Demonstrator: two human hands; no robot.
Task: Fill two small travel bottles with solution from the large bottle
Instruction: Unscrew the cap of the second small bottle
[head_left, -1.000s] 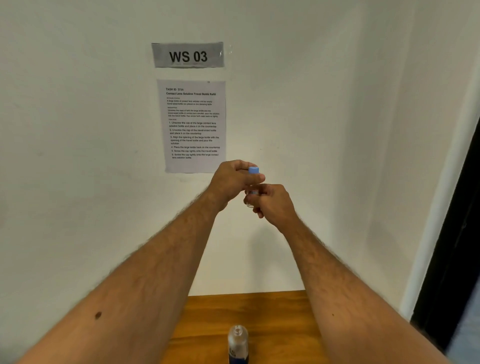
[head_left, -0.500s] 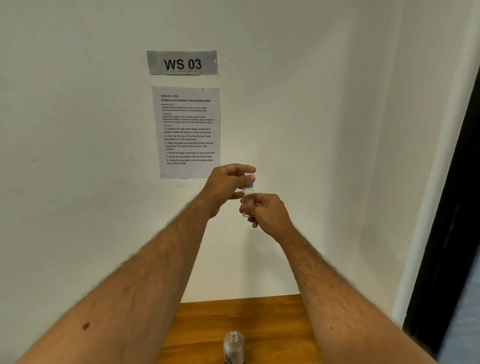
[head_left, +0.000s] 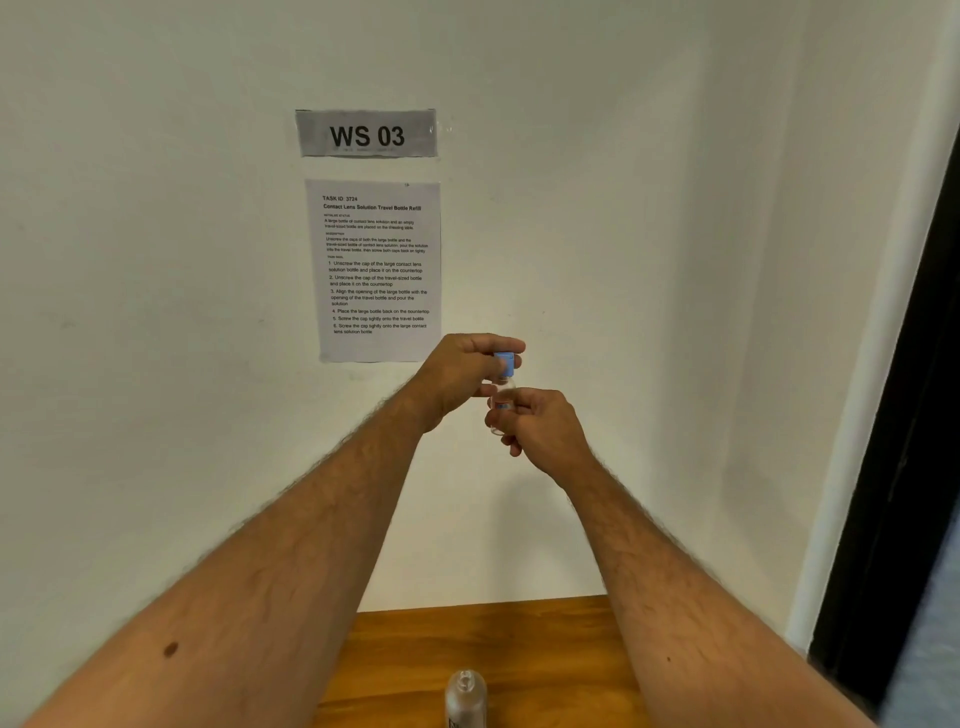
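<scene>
— What is worn on the arms?
— Nothing is worn; both forearms are bare and haired. No sleeve is seen.
— Any marks?
— A small dark mole is seen on the left forearm (head_left: 170, 648). No rings are seen.

clear glossy plastic travel bottle (head_left: 502, 395), matt blue cap (head_left: 505, 362), smooth wood table (head_left: 519, 644)

A grey "WS 03" sign (head_left: 366, 133) is fixed to the white wall (head_left: 649, 218), well above the left hand (head_left: 462, 371). Directly under the sign hangs a printed instruction sheet (head_left: 376, 270), its lower right corner just beside that hand. A wooden surface (head_left: 540, 660) lies well below both hands. A dark door frame (head_left: 904, 493) runs down far out to the right of the right hand (head_left: 540, 423).
</scene>
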